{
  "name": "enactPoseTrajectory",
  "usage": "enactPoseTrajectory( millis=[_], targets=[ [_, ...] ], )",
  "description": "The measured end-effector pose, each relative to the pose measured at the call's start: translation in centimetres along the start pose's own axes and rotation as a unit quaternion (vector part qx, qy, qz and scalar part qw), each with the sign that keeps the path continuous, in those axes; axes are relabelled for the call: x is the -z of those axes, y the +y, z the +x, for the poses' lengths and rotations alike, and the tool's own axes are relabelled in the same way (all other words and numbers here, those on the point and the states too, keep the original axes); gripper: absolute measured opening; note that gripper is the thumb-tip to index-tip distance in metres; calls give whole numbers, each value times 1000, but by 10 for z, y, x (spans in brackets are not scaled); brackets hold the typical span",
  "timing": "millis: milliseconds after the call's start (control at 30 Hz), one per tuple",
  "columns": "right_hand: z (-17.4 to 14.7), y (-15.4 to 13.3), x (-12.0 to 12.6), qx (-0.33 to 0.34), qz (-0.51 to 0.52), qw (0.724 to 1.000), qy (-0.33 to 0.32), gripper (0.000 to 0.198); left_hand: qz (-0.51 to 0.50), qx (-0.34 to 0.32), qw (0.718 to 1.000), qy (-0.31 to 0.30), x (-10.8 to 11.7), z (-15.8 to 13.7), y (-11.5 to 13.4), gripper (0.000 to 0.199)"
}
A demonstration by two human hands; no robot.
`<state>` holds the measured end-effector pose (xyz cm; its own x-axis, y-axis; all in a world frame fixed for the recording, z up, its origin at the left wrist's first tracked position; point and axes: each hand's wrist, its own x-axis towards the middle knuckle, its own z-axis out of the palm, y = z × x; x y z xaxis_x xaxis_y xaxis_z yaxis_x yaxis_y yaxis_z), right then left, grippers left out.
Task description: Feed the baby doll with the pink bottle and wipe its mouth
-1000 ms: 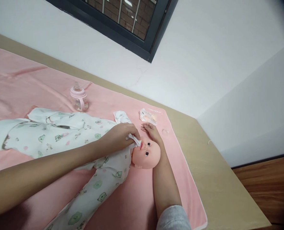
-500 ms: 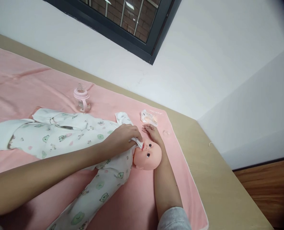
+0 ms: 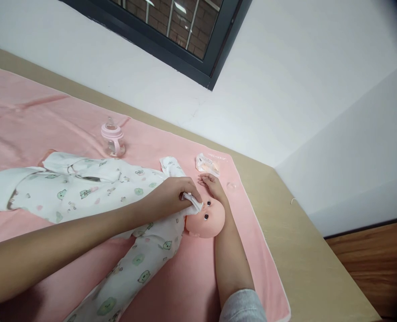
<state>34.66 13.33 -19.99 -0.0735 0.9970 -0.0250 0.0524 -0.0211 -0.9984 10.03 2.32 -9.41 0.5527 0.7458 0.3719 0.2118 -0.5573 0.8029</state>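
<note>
A baby doll [image 3: 210, 223] in a white printed outfit [image 3: 94, 190] lies on its back, head to the right. My left hand [image 3: 176, 193] reaches across its chest and pinches a folded white wipe [image 3: 193, 204] against the lower face, covering the mouth. Both dark eyes stay visible. My right forearm runs alongside the top of the doll's head. Beyond the head, my right hand [image 3: 213, 185] rests on the pink blanket [image 3: 171, 286] with its fingers loosely extended and nothing in them.
A small clear plastic packet [image 3: 207, 164] lies just past my right fingers, and a small transparent object [image 3: 231, 186] to their right. A pink-topped baby bottle [image 3: 113, 139] stands behind the doll. The wooden table [image 3: 295, 250] meets a white wall under a dark-framed window [image 3: 215, 67].
My left hand has shifted slightly with the wipe, which now covers the doll's mouth and reaches the nose. My right hand and the doll stay nearly in place.
</note>
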Motion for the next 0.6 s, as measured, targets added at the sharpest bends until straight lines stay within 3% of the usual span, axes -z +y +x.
enactPoseTrajectory(
  millis=[267, 600],
  targets=[
    [0, 0, -1, 0, -3, 1000, 11, 28, 46, -53, 998, -8, -5, -1, -8, 22],
    [-2, -1, -2, 2, -6, 1000, 14, 26, 64, -28, 998, 7, -8, -1, -9, 25]
  ],
)
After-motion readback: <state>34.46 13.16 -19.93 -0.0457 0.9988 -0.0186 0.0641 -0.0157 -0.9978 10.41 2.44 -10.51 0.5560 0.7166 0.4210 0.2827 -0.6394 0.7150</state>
